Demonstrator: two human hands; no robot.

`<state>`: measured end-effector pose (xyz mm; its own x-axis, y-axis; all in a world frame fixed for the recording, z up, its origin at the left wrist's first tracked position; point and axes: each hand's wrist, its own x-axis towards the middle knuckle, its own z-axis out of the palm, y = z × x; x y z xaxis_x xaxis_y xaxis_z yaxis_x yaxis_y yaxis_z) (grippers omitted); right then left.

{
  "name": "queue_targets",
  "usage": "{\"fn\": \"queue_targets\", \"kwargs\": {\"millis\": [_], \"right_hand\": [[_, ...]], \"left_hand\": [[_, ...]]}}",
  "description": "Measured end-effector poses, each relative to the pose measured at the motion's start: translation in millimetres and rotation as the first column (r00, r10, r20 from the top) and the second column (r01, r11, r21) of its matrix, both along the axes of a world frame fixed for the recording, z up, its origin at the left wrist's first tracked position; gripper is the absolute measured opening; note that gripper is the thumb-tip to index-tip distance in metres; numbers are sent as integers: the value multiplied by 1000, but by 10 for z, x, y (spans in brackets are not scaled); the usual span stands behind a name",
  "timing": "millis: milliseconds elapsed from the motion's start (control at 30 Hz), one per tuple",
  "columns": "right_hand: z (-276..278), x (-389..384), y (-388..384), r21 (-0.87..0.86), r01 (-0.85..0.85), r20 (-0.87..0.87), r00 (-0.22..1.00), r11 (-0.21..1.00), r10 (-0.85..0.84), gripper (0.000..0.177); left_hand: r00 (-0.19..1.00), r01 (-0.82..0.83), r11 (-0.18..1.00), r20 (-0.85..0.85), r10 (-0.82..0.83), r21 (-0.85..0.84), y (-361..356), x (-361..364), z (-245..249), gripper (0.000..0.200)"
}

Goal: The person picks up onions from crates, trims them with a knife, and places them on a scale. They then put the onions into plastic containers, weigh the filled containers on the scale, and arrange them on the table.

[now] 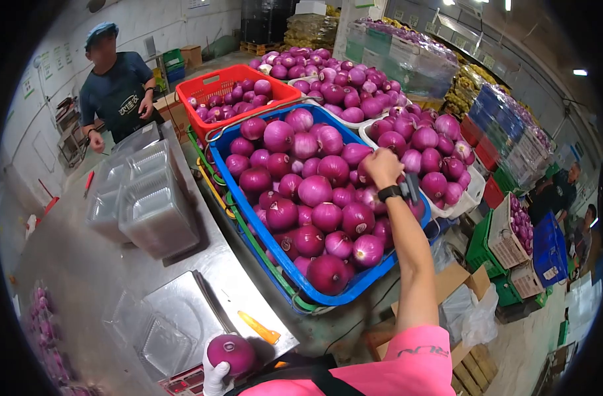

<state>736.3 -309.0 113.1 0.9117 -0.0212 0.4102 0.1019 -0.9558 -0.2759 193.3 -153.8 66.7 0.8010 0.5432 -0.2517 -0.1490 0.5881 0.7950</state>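
My left hand (215, 378), in a white glove, holds a peeled red onion (231, 354) at the near edge of the steel table. My bare right hand (383, 167), a black band on its wrist, reaches to the far right side of a blue crate (315, 298) full of red onions (315, 190). Its fingers curl down on an onion (364, 174) there; the fingertips are partly hidden. By my left hand, an orange-yellow knife (259, 327) lies on the table (232, 280). A clear plastic tray (167, 344) rests on a flat metal plate beside it.
Stacked clear trays (157, 221) stand on the table. A person in a dark apron (126, 105) is across it. Behind the blue crate are a red crate (248, 74) and white baskets (476, 188) of onions. A cardboard box (450, 280) with plastic bags sits at right.
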Motion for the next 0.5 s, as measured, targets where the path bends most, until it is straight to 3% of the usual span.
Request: {"fn": "queue_targets", "kwargs": {"millis": [33, 67, 133, 167, 267, 300, 400, 500], "right_hand": [[127, 54, -114, 291, -228, 47, 973, 929, 225, 31], [259, 116, -226, 536, -426, 151, 898, 729, 414, 27], [431, 64, -295, 595, -523, 205, 833, 610, 514, 27], [460, -8, -306, 477, -537, 256, 842, 696, 474, 25], [197, 133, -504, 499, -484, 233, 874, 719, 427, 25], [136, 113, -569, 577, -406, 135, 903, 709, 407, 23], [-206, 160, -633, 608, -353, 119, 926, 711, 359, 15], [-317, 178, -443, 534, -325, 68, 937, 781, 344, 21]], "left_hand": [[999, 39, 999, 32, -39, 2, 53, 12, -33, 77], [995, 81, 997, 61, -81, 3, 79, 21, -76, 76], [999, -2, 995, 45, 7, -101, 36, -16, -140, 73], [998, 46, 998, 48, -43, -46, 104, -8, -215, 75], [988, 138, 989, 67, -142, 54, 206, -23, -240, 78], [984, 154, 985, 73, -160, 79, 213, -32, -212, 79], [985, 136, 989, 96, -142, 61, 210, -152, -129, 82], [998, 18, 1000, 67, -18, 7, 241, -376, -156, 77]]}}
